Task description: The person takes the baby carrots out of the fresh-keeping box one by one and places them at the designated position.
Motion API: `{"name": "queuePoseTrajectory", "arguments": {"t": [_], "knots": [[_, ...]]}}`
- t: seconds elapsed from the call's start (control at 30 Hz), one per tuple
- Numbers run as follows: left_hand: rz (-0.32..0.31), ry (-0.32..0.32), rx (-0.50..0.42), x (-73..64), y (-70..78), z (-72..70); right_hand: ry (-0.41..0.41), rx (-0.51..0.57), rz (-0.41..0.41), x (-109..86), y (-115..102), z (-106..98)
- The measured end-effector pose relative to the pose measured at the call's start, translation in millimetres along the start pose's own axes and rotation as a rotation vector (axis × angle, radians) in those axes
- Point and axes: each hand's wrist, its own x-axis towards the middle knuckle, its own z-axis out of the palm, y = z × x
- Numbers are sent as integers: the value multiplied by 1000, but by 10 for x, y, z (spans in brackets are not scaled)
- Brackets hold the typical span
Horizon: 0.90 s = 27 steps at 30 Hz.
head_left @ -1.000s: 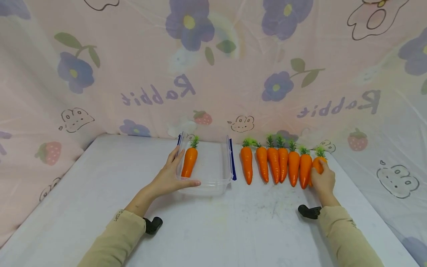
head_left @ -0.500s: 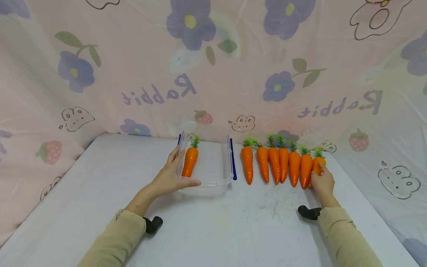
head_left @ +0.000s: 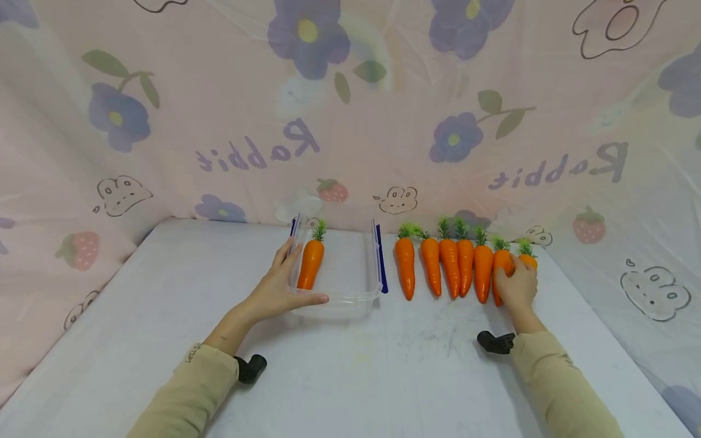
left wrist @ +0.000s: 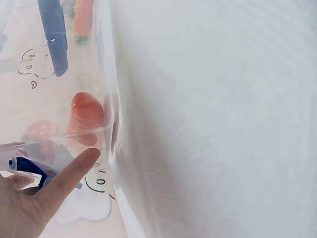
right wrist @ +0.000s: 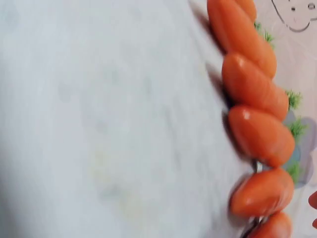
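Observation:
A clear plastic food container (head_left: 347,299) with blue clips stands at the middle of the table. One orange toy carrot (head_left: 312,261) with a green tuft leans inside it on the left. My left hand (head_left: 274,289) holds the container's near left corner, thumb (left wrist: 74,176) stretched along the front wall and fingers on the left side by a blue clip (left wrist: 37,168). Right of the container, several more carrots (head_left: 465,264) lie in a row. My right hand (head_left: 519,286) pinches the second carrot from the right (head_left: 502,260) between thumb and fingers, partly covering the rightmost carrot (head_left: 527,261).
A white-covered table (head_left: 383,377) carries everything. Behind it hangs a printed cloth (head_left: 350,152), meeting the table's back edge just behind the carrot tufts. A black device sits at each wrist, the left one (head_left: 251,369) and the right one (head_left: 495,342).
My right hand has moved left from the rightmost carrot to the carrot beside it. The left hand and the container have stayed put.

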Motion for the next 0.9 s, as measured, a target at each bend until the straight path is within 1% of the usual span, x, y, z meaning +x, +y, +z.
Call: {"name": "queuePoseTrajectory", "arguments": {"t": [0.13,0.27,0.33,0.47,0.63,0.73,0.9], "knots": [[0,3,7,1,-9,1,40,67,-53,-47,-140,47],[-3,2,6,-1,-13,1,89,154,-144,-102,-247,116],[-4,0,2,-6,-11,1,114,171,-186,-123,-282,159],[-3,-3,-3,-12,-5,-1,132,208,-224,-159,-335,230],[-4,-3,2,-9,-3,-4,127,269,-273,-194,-396,292],[-5,-3,4,-9,6,-5,103,291,-300,-231,-457,307],[-4,-4,5,-7,15,-5,65,304,-321,-269,-545,341]]}}
